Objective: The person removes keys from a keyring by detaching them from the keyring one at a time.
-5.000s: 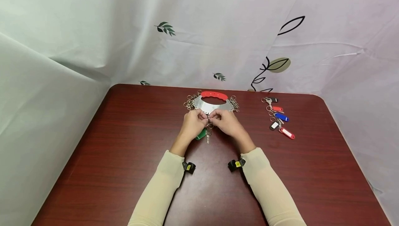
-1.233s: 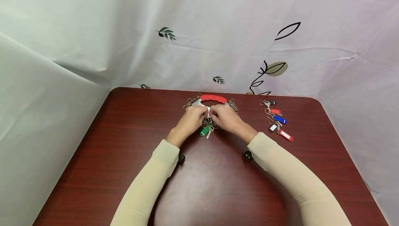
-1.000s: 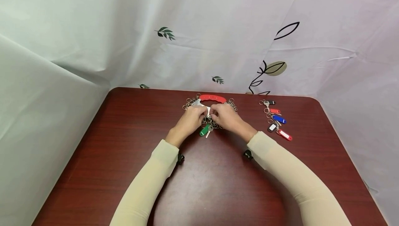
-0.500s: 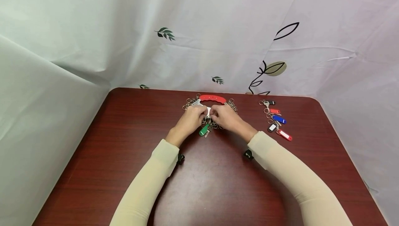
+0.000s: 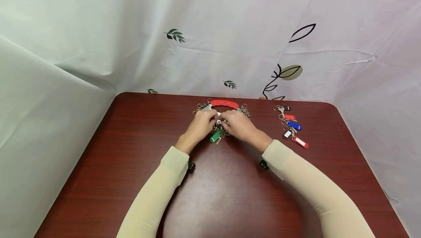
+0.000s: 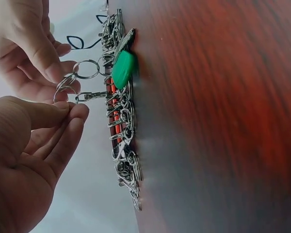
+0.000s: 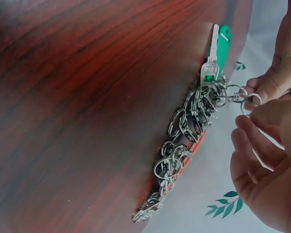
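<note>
Both hands meet at the near edge of a metal key holder with a red handle [image 5: 224, 103]. In the left wrist view, my left hand [image 6: 26, 155] pinches a small split ring [image 6: 65, 81] between thumb and fingertips. My right hand [image 6: 24, 43] has its thumb and fingers on the same cluster of rings from the other side. A swivel clip [image 6: 92, 95] runs from the pinched ring to the holder. Below the hands, a green key tag [image 5: 215, 136] and a silver key [image 7: 211, 60] lie side by side. Several empty rings and clips [image 7: 169, 167] fringe the holder.
To the right lies a column of tagged keys: a black tag [image 5: 287, 108], a red tag [image 5: 290, 117], a blue tag [image 5: 294, 125], another black tag [image 5: 287, 134] and a red one [image 5: 300, 142]. A white curtain [image 5: 197, 59] stands behind the brown table [image 5: 138, 150].
Since five seconds ago, the elbows have spread outward and the green tag has come out from beside my left hand. In the last second the key has swung closer to the tag; the hands shift only slightly.
</note>
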A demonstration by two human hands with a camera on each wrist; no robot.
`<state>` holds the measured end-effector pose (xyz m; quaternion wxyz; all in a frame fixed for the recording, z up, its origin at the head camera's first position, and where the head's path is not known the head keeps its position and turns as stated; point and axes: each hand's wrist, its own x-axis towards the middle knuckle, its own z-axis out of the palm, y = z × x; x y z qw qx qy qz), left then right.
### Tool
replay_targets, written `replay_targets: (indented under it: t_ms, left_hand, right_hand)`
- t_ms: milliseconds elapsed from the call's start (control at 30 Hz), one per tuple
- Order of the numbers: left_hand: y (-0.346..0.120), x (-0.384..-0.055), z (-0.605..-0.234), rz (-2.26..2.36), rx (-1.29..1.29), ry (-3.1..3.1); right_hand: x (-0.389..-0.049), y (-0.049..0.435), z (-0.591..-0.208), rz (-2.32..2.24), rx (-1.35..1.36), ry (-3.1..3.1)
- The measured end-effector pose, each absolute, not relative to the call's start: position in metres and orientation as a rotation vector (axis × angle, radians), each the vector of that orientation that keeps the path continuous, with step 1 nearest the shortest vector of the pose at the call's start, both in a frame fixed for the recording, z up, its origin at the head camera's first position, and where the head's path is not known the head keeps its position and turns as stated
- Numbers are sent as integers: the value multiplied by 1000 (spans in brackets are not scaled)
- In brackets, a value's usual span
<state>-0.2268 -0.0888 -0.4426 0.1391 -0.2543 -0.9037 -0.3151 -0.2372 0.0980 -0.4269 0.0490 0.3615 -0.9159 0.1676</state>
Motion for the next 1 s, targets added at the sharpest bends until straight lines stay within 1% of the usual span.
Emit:
replay_targets:
  t_ms: [300,567,1000]
  left_hand:
    - [-88,-227,-445,-949,-669,-2650]
    - [-87,-226,-445,-985,-625,-2660]
    - [-87,-226,-450,-1049,-620,-2635]
  right_hand:
    - [-234,97,-435,387,1105,-2628]
    - [-237,96,-443,510,1075,-2598]
    - [-237,94,-438,713,988,-2728]
